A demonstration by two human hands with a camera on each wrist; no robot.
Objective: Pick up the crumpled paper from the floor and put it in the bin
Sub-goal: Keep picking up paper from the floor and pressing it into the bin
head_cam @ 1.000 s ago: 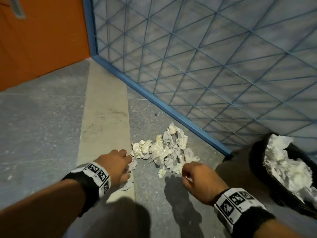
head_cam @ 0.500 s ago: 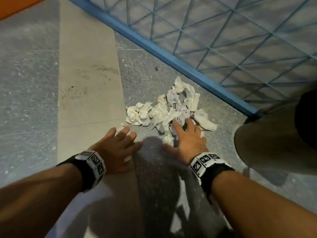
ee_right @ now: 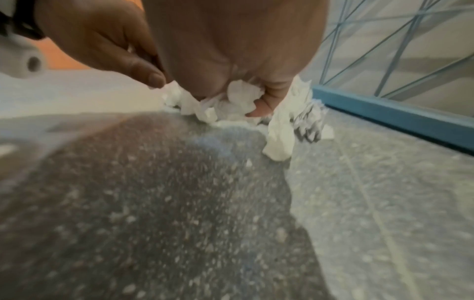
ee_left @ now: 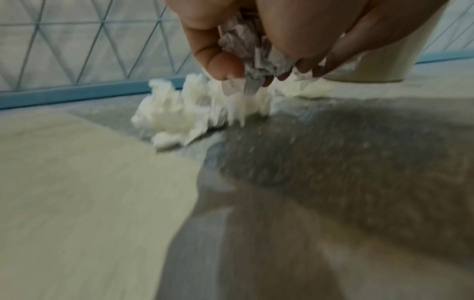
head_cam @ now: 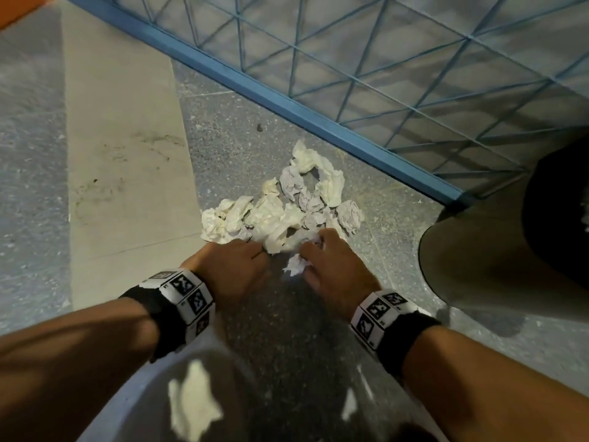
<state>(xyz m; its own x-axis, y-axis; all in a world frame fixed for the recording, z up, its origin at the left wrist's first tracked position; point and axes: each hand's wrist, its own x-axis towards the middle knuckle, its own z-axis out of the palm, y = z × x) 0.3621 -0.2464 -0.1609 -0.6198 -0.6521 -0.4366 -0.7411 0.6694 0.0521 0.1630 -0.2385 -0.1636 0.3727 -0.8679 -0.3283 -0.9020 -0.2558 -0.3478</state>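
A heap of crumpled white paper (head_cam: 287, 202) lies on the grey floor near the blue frame. My left hand (head_cam: 236, 266) sits at the heap's near left edge with its fingers curled round a crumpled grey-white wad (ee_left: 254, 52). My right hand (head_cam: 331, 266) is at the near right edge, fingers curled into crumpled paper (ee_right: 241, 97), and a small wad (head_cam: 296, 266) shows by its thumb. More paper (ee_left: 179, 113) lies on the floor behind the left hand. The bin (head_cam: 484, 250), beige with a black liner, stands at the right edge.
A blue metal frame (head_cam: 287, 106) with wire mesh (head_cam: 414, 59) runs diagonally behind the heap. A pale beige floor strip (head_cam: 121, 154) lies to the left. An orange surface (head_cam: 19, 8) shows at the top left corner. My shadow covers the floor in front.
Both hands were spread flat over the heap's near edge half a second ago; now their fingers have curled in and gathered paper. The view has tilted down since a second ago.
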